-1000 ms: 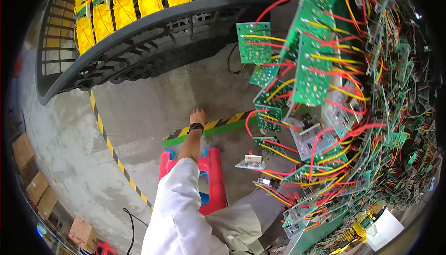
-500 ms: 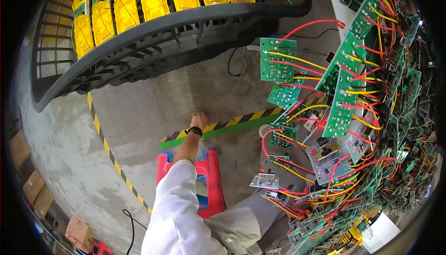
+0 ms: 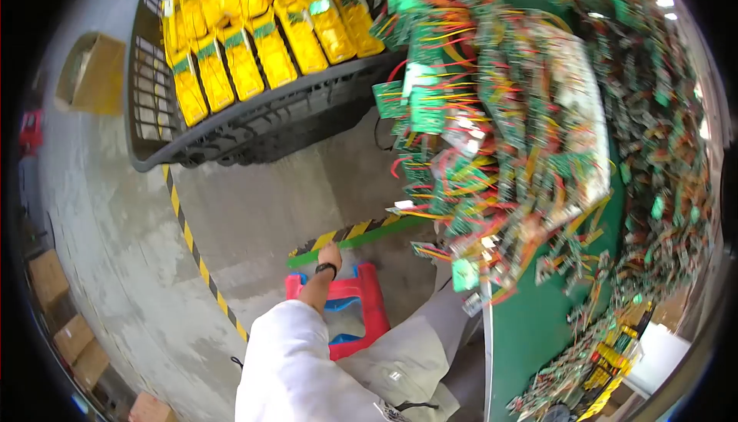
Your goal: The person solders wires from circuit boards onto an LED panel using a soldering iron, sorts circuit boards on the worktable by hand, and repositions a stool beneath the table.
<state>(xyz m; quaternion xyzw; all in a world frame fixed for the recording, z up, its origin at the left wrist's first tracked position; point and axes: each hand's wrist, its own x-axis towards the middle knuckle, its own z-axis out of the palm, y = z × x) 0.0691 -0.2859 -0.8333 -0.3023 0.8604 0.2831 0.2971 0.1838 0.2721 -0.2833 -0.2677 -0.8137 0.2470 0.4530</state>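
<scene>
My left hand [image 3: 330, 254], with a dark band on the wrist and a white sleeve, hangs over the far edge of a red and blue stool [image 3: 374, 299]. Its fingers look curled, and nothing shows in them. At the right, a blurred heap of green circuit boards [image 3: 427, 107] with red, yellow and black wires covers a white sheet or tray [image 3: 601, 149]. A skin-toned patch at the heap's near edge looks like my right hand [image 3: 529, 231]; its fingers are smeared and partly covered by wires.
A black crate [image 3: 254, 114] holds rows of yellow casings [image 3: 239, 68]. More wired boards [image 3: 661, 184] lie along the green table [image 3: 523, 345]. Striped tape [image 3: 192, 249] marks the floor. Cardboard boxes [image 3: 48, 280] stand at the left, and another box [image 3: 96, 72] is beyond the crate.
The view has shifted, showing more of the crate and the green table. The heap of boards now appears farther from the camera and blurred. My left hand appears lower, nearer the stool.
</scene>
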